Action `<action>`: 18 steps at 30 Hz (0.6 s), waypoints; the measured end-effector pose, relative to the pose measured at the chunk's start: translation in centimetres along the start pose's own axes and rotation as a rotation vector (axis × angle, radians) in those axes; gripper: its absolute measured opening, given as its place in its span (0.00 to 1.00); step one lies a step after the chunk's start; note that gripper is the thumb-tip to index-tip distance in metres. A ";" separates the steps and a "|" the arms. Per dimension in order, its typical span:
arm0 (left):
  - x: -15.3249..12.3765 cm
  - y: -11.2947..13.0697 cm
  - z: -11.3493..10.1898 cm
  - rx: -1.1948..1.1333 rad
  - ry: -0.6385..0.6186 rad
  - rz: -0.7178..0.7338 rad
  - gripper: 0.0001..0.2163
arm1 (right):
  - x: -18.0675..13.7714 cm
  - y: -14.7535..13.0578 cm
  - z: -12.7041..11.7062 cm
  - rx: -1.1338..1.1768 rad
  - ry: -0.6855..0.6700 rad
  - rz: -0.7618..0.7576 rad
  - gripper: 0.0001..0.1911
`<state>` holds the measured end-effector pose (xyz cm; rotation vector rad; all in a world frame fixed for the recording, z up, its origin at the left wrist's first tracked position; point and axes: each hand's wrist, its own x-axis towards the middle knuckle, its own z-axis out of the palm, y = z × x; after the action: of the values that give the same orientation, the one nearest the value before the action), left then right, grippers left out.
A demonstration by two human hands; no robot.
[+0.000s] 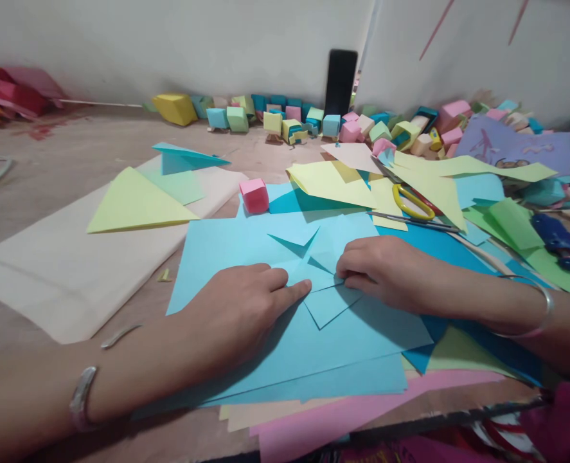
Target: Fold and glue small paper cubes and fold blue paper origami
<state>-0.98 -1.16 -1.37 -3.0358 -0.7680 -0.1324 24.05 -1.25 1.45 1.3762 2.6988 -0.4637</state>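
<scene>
Paper fold (326,257), light blue: lay flat on a larger light-blue sheet (217,254) at the near middle of the desk (48,161). Ran lengthwise away from the person toward the wall. Pointed its sharp near corner back at the person, with a notched pair of flaps at the far end. Was held down from both sides.

Left hand (246,308): rested on the left edge of the piece. Grip drawn together, fingers curled under and clamped on nothing. Only the forefinger (292,292) stretched out, pressed onto the paper, aimed to the right. Wore a bangle (82,399) at the wrist.

Right hand (385,270): sat on the right edge, fingers bunched close, tips down on the crease. Could not tell whether that grip pinched a flap or merely pressed it.

Beyond the sheet: pink cube (254,195) just past its far edge. Yellow-handled scissors (412,204) on pale yellow sheets, beyond the right hand. Blue glue gun (561,243) far right. Yellow-green triangle (135,202) on a cream sheet (72,276) to the left. Row of paper cubes (275,119) along the wall, beside a dark phone (340,82) that stood upright.
</scene>
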 end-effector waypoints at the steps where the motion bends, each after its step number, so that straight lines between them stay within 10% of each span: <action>1: 0.0 0.1 -0.1 0.001 -0.005 -0.001 0.14 | 0.0 -0.1 -0.1 -0.011 -0.006 0.002 0.09; 18: -0.1 0.2 -0.4 -0.022 -0.004 0.007 0.15 | 1.2 0.8 -0.3 0.215 0.025 0.027 0.05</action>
<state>-1.02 -1.37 -0.98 -3.0602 -0.7608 -0.1362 23.97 0.23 1.34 1.4760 2.7121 -0.7588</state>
